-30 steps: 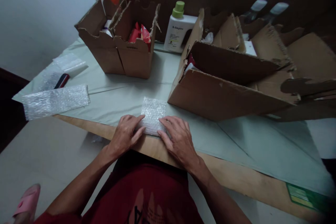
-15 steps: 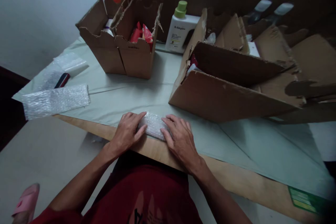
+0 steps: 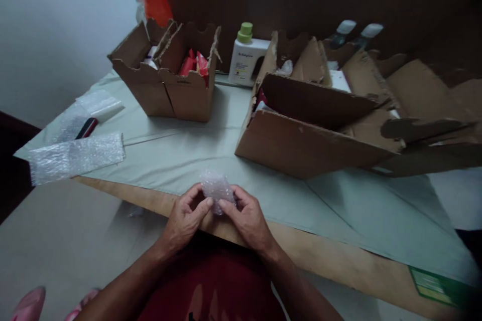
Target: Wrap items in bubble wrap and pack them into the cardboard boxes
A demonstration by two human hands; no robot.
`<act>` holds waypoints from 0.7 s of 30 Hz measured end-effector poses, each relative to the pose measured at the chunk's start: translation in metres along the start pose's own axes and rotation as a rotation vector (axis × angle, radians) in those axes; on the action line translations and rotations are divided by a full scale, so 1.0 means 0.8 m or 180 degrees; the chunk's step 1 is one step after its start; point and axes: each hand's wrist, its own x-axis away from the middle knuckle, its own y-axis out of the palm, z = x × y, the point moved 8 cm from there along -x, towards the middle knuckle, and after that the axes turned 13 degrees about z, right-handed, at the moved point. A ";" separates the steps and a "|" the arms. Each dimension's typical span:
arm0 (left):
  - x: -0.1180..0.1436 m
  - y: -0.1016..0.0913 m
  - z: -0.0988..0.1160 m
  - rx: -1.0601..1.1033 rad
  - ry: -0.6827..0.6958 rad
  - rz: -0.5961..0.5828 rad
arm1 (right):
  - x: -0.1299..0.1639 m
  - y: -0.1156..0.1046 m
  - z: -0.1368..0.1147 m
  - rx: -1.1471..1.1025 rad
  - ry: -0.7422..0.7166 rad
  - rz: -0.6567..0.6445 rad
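A small folded piece of bubble wrap [image 3: 217,190] is held between my two hands at the table's front edge. My left hand [image 3: 187,213] is closed on its left side, thumb at the lower corner and fingers behind. On the right side, my right hand [image 3: 244,213] grips it the same way, thumb on the near face. Whether anything is wrapped inside I cannot tell. To the left lies a longer flattened strip of bubble wrap [image 3: 77,157], with a dark red-and-black tool [image 3: 86,128] just behind it, its kind unclear.
Cut-down cardboard boxes [image 3: 188,98] stand at back left, holding red packets. A larger divided cardboard box [image 3: 312,140] fills the right. Between them stands a white detergent bottle [image 3: 244,57] with a green cap. More clear plastic wrap [image 3: 100,100] lies far left on the green cloth [image 3: 181,153].
Both hands have lifted the bubble wrap from lying flat on the table and now hold it tilted up. The thumbs have come closer together, and the camera view has shifted slightly.
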 end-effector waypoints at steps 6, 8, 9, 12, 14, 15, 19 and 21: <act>0.001 0.019 0.022 -0.0734 0.0641 -0.0219 | 0.020 -0.053 -0.023 0.0704 -0.0544 0.0073; 0.011 0.036 0.030 -0.1023 0.1093 -0.0430 | 0.025 -0.064 -0.035 0.0891 -0.0700 -0.0114; 0.016 0.046 0.033 -0.1110 0.1268 -0.0581 | 0.029 -0.067 -0.042 0.0990 -0.0837 -0.0221; 0.025 0.076 0.049 -0.1303 0.1604 -0.1230 | 0.037 -0.076 -0.056 0.1223 -0.1187 -0.0493; 0.016 0.086 0.078 -0.1394 0.1925 -0.1409 | 0.038 -0.094 -0.062 0.1291 -0.1182 -0.0511; 0.007 0.088 0.100 -0.1440 0.2185 -0.1335 | 0.038 -0.106 -0.066 0.1300 -0.1128 -0.0520; -0.044 0.108 0.205 -0.1837 0.3569 -0.0607 | 0.038 -0.171 -0.111 0.1228 -0.1206 -0.0525; -0.069 0.138 0.237 -0.2111 0.4078 -0.0620 | 0.040 -0.221 -0.144 0.1242 -0.1494 -0.0185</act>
